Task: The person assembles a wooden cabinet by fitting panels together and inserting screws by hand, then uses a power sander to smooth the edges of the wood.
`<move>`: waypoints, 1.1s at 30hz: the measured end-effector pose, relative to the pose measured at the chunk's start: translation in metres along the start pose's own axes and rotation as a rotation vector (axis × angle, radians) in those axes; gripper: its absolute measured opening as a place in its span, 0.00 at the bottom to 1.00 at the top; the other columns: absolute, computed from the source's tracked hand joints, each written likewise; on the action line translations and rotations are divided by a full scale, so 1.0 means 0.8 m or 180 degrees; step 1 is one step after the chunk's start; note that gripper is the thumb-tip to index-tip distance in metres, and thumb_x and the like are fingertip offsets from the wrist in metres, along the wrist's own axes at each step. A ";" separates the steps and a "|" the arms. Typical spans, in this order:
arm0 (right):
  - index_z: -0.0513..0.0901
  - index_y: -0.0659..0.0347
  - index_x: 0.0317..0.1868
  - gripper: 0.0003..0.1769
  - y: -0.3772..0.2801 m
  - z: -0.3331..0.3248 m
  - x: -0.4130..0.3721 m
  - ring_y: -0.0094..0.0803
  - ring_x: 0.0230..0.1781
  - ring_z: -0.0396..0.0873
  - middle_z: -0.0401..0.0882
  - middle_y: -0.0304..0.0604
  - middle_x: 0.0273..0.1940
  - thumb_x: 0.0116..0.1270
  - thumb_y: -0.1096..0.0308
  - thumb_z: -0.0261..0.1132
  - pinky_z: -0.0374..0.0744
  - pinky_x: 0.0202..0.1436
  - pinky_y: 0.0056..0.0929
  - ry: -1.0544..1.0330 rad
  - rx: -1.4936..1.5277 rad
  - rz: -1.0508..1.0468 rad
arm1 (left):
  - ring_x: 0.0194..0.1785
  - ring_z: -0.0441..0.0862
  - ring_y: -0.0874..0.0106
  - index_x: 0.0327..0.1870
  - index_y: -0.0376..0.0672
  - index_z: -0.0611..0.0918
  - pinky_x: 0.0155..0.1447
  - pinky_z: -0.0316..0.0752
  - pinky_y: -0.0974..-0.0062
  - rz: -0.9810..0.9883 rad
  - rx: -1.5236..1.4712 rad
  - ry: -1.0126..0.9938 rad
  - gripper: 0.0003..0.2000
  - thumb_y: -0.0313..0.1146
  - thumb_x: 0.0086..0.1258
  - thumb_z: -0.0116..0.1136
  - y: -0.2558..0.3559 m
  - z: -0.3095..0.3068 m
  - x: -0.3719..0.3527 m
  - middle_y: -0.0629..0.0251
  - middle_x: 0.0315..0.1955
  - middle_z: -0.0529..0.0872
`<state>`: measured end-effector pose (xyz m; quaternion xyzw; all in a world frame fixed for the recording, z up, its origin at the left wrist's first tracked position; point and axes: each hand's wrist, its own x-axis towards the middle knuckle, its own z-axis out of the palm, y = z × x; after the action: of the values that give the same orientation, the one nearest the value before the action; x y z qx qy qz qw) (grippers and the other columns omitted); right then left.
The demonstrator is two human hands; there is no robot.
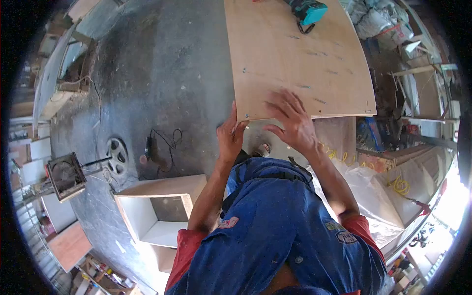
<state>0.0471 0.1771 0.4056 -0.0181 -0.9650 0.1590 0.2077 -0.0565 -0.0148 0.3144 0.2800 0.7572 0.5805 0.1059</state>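
Nearest to the camera, the person's blue overall fills the 6 o'clock part of the view, and both bare arms reach forward from it. The left hand (230, 135) is at the near left corner of the plywood panel (295, 54), with its fingers bunched together and closed on the corner edge. I cannot tell if something small is also pinched there. The right hand (291, 123) lies just beside it at 1 o'clock, flat on the sheet with fingers spread apart, probably to press the thin board down so it does not shift. One sandalled foot (263, 149) shows below the panel's edge. At 8 o'clock a white cabinet box (157, 211) lies open on the concrete floor (162, 73), with a fan (66, 174) further left and a corded tool (150, 147) behind it. Farthest, at 12 o'clock, a teal power tool (307, 11) rests on the panel, well apart from the hands.
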 end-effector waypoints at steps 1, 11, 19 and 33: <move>0.84 0.50 0.61 0.31 0.001 0.007 0.004 0.51 0.71 0.71 0.76 0.40 0.69 0.55 0.59 0.78 0.71 0.72 0.52 -0.0140 -0.0006 -0.0085 | 0.51 0.89 0.64 0.73 0.33 0.71 0.50 0.81 0.70 0.0061 0.0086 0.0054 0.28 0.23 0.71 0.62 0.011 0.000 0.001 0.44 0.54 0.87; 0.88 0.50 0.55 0.24 -0.001 0.023 0.006 0.50 0.68 0.75 0.81 0.39 0.65 0.55 0.60 0.78 0.73 0.68 0.50 0.0169 -0.0165 -0.0134 | 0.48 0.89 0.64 0.71 0.33 0.73 0.55 0.79 0.71 0.0200 -0.0255 0.0404 0.31 0.26 0.66 0.69 0.006 0.012 0.000 0.46 0.51 0.88; 0.87 0.47 0.55 0.23 0.000 0.028 0.006 0.50 0.67 0.75 0.81 0.38 0.64 0.57 0.60 0.77 0.72 0.68 0.51 0.0211 -0.0152 -0.0094 | 0.53 0.88 0.60 0.72 0.31 0.72 0.58 0.79 0.68 0.0351 -0.0313 0.0584 0.34 0.31 0.65 0.71 0.002 0.022 0.005 0.46 0.52 0.88; 0.86 0.47 0.57 0.29 -0.013 0.031 0.007 0.50 0.67 0.74 0.81 0.37 0.63 0.51 0.59 0.80 0.72 0.67 0.53 0.0065 -0.0641 -0.0010 | 0.48 0.89 0.58 0.77 0.35 0.66 0.53 0.83 0.68 0.0375 -0.0965 0.0192 0.45 0.41 0.60 0.76 -0.021 0.027 0.017 0.46 0.52 0.87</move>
<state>0.0321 0.1602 0.3894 -0.0390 -0.9740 0.0607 0.2149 -0.0621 0.0076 0.2943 0.2871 0.6460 0.7015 0.0900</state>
